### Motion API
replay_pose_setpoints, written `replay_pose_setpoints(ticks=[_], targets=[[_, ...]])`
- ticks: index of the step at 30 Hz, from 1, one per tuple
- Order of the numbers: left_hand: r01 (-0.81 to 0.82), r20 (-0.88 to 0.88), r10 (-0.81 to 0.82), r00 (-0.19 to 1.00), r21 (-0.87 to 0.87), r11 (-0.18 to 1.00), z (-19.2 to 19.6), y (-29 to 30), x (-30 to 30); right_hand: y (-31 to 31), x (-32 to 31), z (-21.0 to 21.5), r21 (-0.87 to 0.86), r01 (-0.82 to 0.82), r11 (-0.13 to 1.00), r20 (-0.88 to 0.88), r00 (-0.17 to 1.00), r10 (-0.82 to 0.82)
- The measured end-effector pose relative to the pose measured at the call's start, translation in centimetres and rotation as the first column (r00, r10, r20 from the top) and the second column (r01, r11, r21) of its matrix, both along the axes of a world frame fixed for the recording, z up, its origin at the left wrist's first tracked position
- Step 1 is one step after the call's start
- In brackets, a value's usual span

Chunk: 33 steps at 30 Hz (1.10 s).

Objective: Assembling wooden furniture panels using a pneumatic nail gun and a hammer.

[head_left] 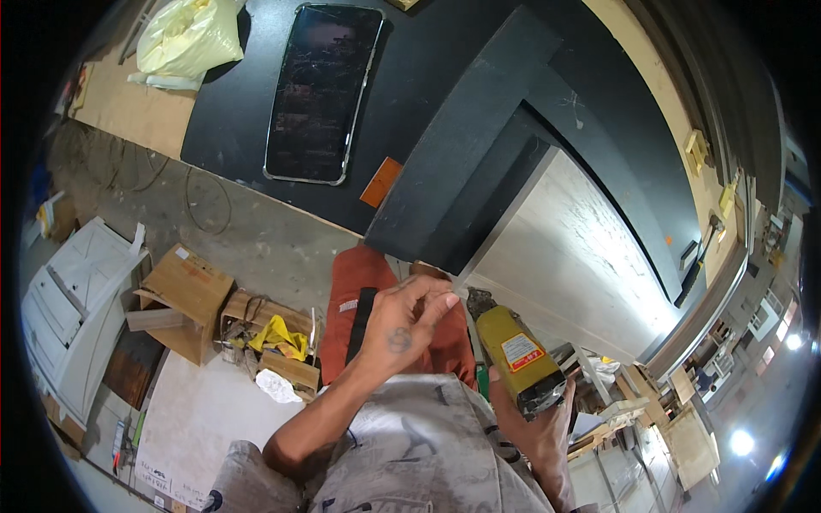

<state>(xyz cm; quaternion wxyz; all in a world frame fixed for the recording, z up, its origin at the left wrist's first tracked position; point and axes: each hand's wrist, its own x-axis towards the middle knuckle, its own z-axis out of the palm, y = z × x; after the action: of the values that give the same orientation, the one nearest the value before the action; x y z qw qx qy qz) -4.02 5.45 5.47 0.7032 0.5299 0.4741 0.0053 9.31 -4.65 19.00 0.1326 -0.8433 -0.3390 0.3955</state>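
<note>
My left hand [404,322] is closed, thumb and fingers pinched together beside the near corner of a pale grey panel [573,248]. Whatever sits in that pinch is hidden. Lower right, my right hand [522,423] grips a yellow boxy tool [513,342] with black ends and a red-and-white label; its exact kind does not show. The tool's dark nose points toward the panel's near edge. The grey panel lies against a black framed board [479,137] on the black tabletop [231,120].
A phone [323,94] and an orange block [380,182] lie on the tabletop, with a pale yellow bag [188,38] farther left. A black-handled tool [697,265] rests at the right edge. Cardboard boxes [184,291] and a white panel [77,308] stand on the floor at left.
</note>
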Motion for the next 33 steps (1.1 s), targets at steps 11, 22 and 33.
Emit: replay_pose_setpoints(ticks=[11, 22, 33], targets=[[0.109, 0.005, -0.131, 0.991, 0.513, 0.852, 5.1, 4.3, 3.9, 2.4, 4.1, 1.2, -0.076, 0.559, 0.826, -0.032, 0.826, -0.562], [0.147, 0.068, -0.226, 0.972, 0.576, 0.804, 0.5, 5.7, 11.5, 10.0, 8.8, -0.4, -0.033, 0.692, 0.721, -0.046, 0.719, -0.693], [0.125, 0.123, -0.238, 0.964, 0.577, 0.807, 0.5, 6.3, 11.9, 9.5, 9.3, -0.7, -0.027, 0.637, 0.771, 0.018, 0.771, -0.636]])
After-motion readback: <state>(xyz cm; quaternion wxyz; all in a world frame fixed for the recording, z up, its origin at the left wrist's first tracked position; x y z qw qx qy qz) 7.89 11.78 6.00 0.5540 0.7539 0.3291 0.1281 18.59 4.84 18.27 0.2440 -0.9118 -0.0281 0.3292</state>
